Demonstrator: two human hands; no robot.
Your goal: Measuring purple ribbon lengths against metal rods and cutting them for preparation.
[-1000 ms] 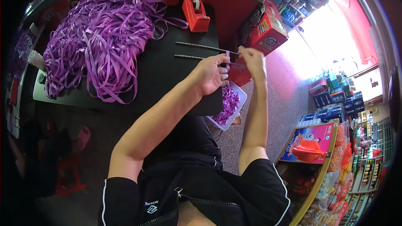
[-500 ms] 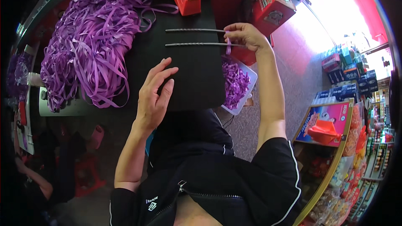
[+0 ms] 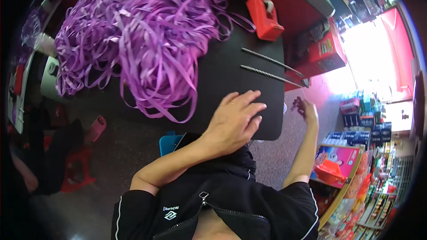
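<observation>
Two thin twisted rods (image 3: 271, 69), grey and spiral-grooved like long drill bits, lie side by side on the black tabletop (image 3: 222, 80), running from about 10 o'clock down toward 4 o'clock and ending at the table's right edge. They lie at roughly 1 o'clock from the left hand (image 3: 235, 116), well apart from it, and at about 11 o'clock from the right hand (image 3: 306, 110), which is nearer to their lower tips but not touching them.

The left hand rests flat, palm down, on the near right corner of the tabletop, fingers spread and straight, holding nothing; a ring shows on one finger. The right hand hangs off the table's right edge, over the floor, fingers loosely curled. A bit of purple shows at its fingertips, but whether it grips anything cannot be told.

At 12 o'clock from the rods stands a red tape dispenser (image 3: 265, 16), blocky, smooth plastic, with a roll in its top. At 9 to 10 o'clock from the left hand spreads a big loose heap of purple ribbon strips (image 3: 133, 40), flat, glossy and tangled, spilling over the table's near edge. The tabletop is matte with rounded corners. At 3 o'clock from the rods a red printed carton (image 3: 327, 51) sits below the table.
</observation>
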